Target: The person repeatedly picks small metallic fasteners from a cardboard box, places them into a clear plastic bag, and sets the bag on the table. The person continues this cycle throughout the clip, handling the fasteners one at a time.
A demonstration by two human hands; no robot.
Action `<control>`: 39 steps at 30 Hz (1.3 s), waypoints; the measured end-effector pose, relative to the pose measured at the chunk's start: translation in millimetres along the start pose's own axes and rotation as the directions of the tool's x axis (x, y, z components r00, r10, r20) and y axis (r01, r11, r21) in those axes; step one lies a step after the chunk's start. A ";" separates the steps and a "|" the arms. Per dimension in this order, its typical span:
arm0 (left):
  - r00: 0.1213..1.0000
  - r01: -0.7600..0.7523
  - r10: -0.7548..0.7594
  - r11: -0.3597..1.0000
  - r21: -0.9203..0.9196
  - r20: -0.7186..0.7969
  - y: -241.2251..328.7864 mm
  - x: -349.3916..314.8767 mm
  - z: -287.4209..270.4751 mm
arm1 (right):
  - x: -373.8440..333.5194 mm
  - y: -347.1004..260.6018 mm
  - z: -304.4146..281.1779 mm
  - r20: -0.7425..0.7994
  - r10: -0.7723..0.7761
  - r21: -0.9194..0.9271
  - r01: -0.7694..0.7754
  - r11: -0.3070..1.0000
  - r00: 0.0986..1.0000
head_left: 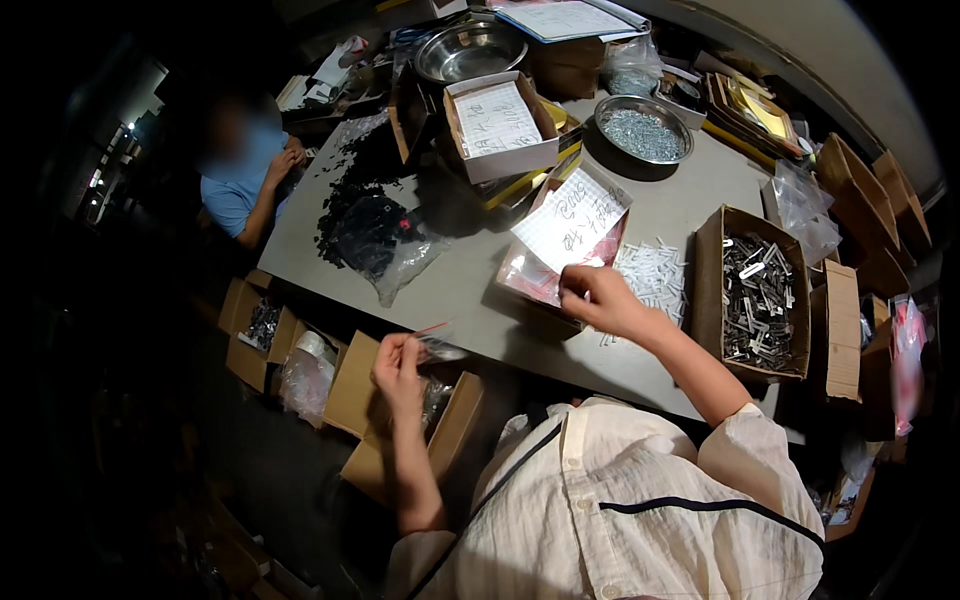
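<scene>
My left hand (398, 365) is closed on a small clear zip bag (440, 349) with a red strip, held beyond the table's near edge over an open cardboard box (458, 420). My right hand (600, 300) is at the near end of a shallow box (537, 308) of clear bags with red strips (528, 272). Its fingers are curled together, and what they hold, if anything, is hidden. A handwritten paper slip (575, 218) lies on those bags. Right of the hand is a loose pile of small white pieces (655, 272), beside a cardboard box (708, 270) of metal pieces (762, 300).
A black heap (350, 190) and a plastic bag of black pieces (385, 240) lie on the table's left. Metal bowls (645, 130) and a white box (515, 160) stand farther back. Another person (245, 175) sits at the far left. Cartons line the right side.
</scene>
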State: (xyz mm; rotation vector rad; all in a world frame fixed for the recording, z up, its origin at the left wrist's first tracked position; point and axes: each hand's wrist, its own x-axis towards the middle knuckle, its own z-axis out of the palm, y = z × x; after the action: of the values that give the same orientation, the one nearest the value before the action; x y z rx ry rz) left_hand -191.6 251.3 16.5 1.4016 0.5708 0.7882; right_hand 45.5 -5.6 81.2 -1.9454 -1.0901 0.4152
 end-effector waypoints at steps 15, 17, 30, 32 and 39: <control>0.985 -0.122 0.006 0.736 0.665 0.175 -58.2 -10.9 4.1 | 9.1 69.5 -21.5 -0.061 -0.099 -0.397 0.067 0.915 0.993; 0.966 -0.224 0.083 0.738 0.636 0.244 -33.7 -6.0 38.4 | 3.8 68.6 -30.1 -0.104 -0.117 -0.245 0.088 0.965 0.988; 0.697 -0.590 0.189 0.700 0.402 0.692 -2.1 10.0 212.1 | -15.4 106.6 -4.3 -0.077 -0.218 -0.634 0.120 0.764 0.973; 0.665 -0.613 0.204 0.698 0.369 0.719 -14.0 8.7 223.9 | -19.9 102.9 -4.9 -0.137 -0.240 -0.514 0.138 0.846 0.961; 0.750 -0.507 0.199 0.785 0.356 0.631 -31.6 2.5 221.8 | -30.8 70.2 -6.0 -0.384 -0.114 0.050 0.144 0.988 0.916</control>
State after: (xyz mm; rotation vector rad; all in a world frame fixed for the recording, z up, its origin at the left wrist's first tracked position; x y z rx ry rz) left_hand -16.3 111.9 9.3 2.1923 0.0071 0.4825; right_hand 69.5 -52.3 25.0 -1.7764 -0.9251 0.0018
